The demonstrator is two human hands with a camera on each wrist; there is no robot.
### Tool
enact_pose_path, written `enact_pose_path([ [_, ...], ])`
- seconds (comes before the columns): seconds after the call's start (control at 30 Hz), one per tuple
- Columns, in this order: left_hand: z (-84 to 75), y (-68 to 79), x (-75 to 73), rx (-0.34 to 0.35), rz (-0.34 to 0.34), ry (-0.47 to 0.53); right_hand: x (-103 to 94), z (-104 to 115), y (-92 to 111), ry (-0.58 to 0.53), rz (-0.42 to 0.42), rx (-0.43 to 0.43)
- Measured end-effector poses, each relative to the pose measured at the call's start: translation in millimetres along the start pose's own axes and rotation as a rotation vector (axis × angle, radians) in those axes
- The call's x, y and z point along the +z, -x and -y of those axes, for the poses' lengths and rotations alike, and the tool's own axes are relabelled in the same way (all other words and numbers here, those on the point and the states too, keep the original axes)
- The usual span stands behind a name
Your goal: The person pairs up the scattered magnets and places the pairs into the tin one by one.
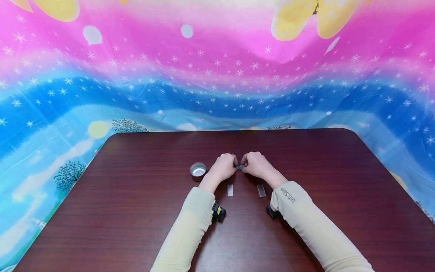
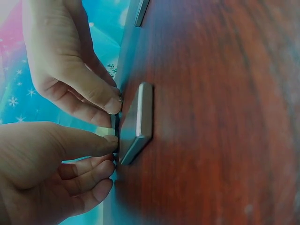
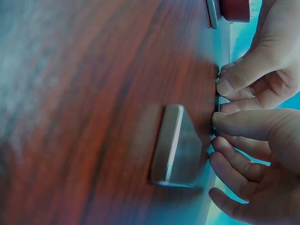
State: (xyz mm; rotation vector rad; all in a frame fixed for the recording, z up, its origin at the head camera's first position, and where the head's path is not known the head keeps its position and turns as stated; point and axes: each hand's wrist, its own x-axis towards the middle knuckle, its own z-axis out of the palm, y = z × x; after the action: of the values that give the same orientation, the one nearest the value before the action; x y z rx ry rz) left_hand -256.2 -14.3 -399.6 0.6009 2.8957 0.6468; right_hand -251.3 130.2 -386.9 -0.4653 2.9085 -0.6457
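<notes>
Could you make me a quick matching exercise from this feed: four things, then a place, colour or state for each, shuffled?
Things:
1. open tin
2. small dark item
3. two metal blocks
4. tabletop

Descriptions:
A. red-brown, with wood grain
B. lying apart on the near side of the hands
C. just left of the left hand
D. held by the left hand and the right hand

Pairs: 1-C, 2-D, 3-B, 4-A

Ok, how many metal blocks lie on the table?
2: left block, below the left hand in the head view; right block, below the right hand. The hands may hide others.
</notes>
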Motion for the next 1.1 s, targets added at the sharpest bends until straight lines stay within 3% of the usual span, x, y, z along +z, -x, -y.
enact_pose_path([
  [0.33, 0.8, 0.4, -1.6, 0.011, 0.010, -0.013, -1.0, 1, 0, 0.014, 0.013, 0.003],
  [0.5, 3.1, 0.5, -7.5, 0.030, 0.011, -0.095, -0.2, 1, 0, 0.023, 0.004, -0.015],
  [0.67, 5.1, 3.6, -12.6, 0.019, -0.003, -0.155, 1.6, 0, 0, 0.041, -0.013, -0.045],
  [0.87, 8.4, 10.2, -19.9, 0.008, -0.043, -0.160, 3.2, 2, -3, 0.053, -0.033, -0.077],
  [1.1, 17.5, 18.0, -29.3, -0.003, -0.090, -0.143, 5.3, 5, -5, 0.058, 0.000, -0.088],
])
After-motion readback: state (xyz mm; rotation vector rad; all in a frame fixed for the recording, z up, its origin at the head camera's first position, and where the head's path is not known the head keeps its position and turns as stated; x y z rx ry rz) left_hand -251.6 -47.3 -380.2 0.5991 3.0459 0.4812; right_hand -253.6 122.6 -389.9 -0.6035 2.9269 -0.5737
